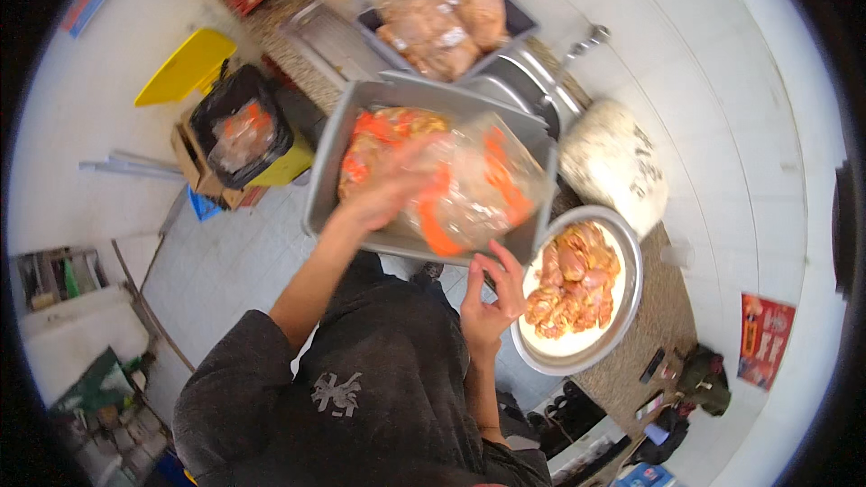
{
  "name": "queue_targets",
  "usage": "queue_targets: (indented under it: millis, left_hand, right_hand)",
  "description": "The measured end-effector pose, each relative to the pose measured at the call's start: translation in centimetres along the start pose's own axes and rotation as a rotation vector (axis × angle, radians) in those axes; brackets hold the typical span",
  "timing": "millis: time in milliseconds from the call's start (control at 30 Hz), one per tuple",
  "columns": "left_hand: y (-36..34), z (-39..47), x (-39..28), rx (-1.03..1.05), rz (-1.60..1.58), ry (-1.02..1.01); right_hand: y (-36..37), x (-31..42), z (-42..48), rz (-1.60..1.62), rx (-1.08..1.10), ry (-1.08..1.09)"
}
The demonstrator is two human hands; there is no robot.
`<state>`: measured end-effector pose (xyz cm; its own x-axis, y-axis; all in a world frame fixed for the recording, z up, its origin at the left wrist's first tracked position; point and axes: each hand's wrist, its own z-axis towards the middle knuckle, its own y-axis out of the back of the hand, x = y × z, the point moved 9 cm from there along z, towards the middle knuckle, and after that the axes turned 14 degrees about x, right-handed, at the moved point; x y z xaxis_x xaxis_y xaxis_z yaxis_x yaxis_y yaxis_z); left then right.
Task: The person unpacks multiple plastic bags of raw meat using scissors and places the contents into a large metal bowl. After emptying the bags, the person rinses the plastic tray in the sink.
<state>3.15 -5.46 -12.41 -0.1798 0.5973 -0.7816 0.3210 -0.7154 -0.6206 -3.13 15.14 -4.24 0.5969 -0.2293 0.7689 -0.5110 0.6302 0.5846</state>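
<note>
My left hand, blurred by motion, grips the near left side of a clear plastic bag with orange print. The bag lies slanted over the right part of a deep grey plastic tub. Pieces of raw, seasoned meat show in the tub's left half, partly covered by my left hand and the bag. By the tub's near rim is my right hand, fingers raised and bent, holding nothing that I can see. Its fingertips come close to the bag's lower edge.
Right of the tub, a steel bowl holds meat pieces on something pale. Behind stand a bin of packed meat, a sink with a tap and a stuffed white sack. A yellow-lidded trash bin stands left.
</note>
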Motion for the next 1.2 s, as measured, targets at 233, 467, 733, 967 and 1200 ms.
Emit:
queue_targets:
  millis: [233,467,733,967,1200]
  left_hand:
    - [31.5,-18.8,-13.7,-0.643,0.124,-0.411]
    - [55.5,-28.9,-7.1,-0.9,0.847,-0.108]
    - [19.5,-11.8,-10.6,-0.555,1.121,-0.423]
    - [13.2,-5.8,2.3,-0.391,0.263,0.068]
    - [7.9,1.5,9.2,-0.126,-0.314,0.292]
  right_hand:
    - [-12.7,-3.9,6.1,-0.01,0.276,-0.201]
    - [-24.6,-6.4,10.9,-0.643,0.667,-0.389]
    - [-21.2,-3.3,9.8,0.231,0.493,-0.406]
    - [-12.8,-1.2,9.9,1.245,0.061,-0.45]
    - [-8.2,-6.8,7.9,1.432,-0.023,-0.262]
